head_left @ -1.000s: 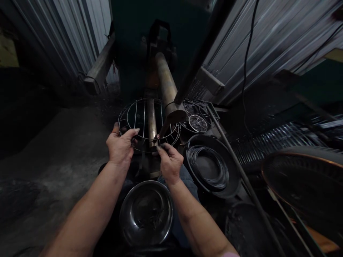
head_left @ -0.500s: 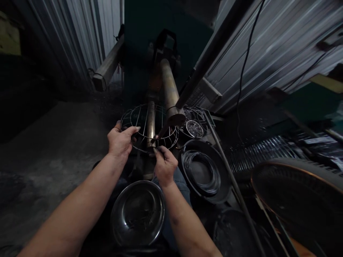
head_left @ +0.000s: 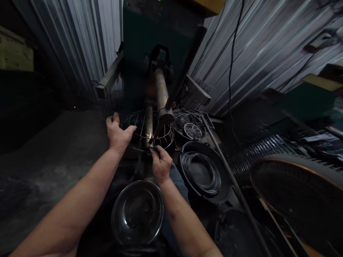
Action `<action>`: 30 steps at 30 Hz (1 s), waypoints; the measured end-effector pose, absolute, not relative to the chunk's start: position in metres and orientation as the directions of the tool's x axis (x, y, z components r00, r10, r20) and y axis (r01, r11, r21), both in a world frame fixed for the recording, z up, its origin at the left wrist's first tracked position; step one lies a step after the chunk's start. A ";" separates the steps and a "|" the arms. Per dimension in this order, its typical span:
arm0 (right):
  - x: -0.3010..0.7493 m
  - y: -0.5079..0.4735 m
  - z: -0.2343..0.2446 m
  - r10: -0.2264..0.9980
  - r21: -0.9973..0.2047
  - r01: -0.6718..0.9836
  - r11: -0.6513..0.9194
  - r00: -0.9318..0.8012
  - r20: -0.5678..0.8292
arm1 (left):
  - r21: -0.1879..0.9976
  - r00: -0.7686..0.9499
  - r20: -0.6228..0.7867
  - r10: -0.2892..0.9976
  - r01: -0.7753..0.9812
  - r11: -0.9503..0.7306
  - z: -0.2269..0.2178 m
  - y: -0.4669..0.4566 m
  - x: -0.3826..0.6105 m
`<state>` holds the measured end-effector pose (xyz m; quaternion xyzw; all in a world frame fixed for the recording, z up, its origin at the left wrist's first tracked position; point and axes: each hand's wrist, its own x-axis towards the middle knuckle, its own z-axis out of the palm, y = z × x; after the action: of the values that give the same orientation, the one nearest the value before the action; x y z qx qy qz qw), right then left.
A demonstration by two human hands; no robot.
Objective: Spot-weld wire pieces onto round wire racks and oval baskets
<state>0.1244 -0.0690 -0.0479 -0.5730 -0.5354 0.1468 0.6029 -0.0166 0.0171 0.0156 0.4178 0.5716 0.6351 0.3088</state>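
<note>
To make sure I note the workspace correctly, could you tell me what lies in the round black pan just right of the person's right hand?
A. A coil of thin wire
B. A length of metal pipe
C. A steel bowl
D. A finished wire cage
A: a coil of thin wire lies in loops inside the round black pan.

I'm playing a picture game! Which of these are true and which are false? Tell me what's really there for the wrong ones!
1. The left hand is inside the steel bowl. False: it is spread open beside the wire cage, above the bowl.
2. Sparks glow at the cage. True.
3. The black pan holds coiled wire. True.
4. The right hand is touching the black pan. False: its fingers pinch together just below the cage.
</note>
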 end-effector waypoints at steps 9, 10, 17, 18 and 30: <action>0.128 -0.093 -0.056 0.619 -0.466 0.747 0.474 0.093 0.780 | 0.949 0.046 -0.101 0.994 0.303 0.083 0.028 0.029 -0.003; 0.130 -0.099 -0.061 0.627 -0.419 0.774 0.475 0.036 0.778 | 0.956 0.054 -0.197 0.979 0.231 0.180 0.025 0.029 -0.001; 0.148 -0.166 -0.085 0.679 -0.248 0.735 0.632 -0.370 0.635 | 0.938 0.145 -0.347 0.926 0.049 0.344 0.001 -0.007 0.000; 0.155 -0.176 -0.083 0.677 -0.306 0.679 0.667 -0.380 0.631 | 0.941 0.149 -0.338 0.929 0.025 0.338 -0.003 -0.015 -0.002; 0.227 -0.084 -0.056 0.931 -0.912 -0.338 -0.233 0.193 -0.310 | 0.923 -0.024 0.104 0.994 0.374 -0.088 -0.047 -0.029 -0.011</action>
<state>0.2268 -0.0836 -0.0557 -0.5378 -0.2755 0.5722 0.5545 -0.0110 -0.0293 -0.0469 0.5986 0.5714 0.4309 0.3600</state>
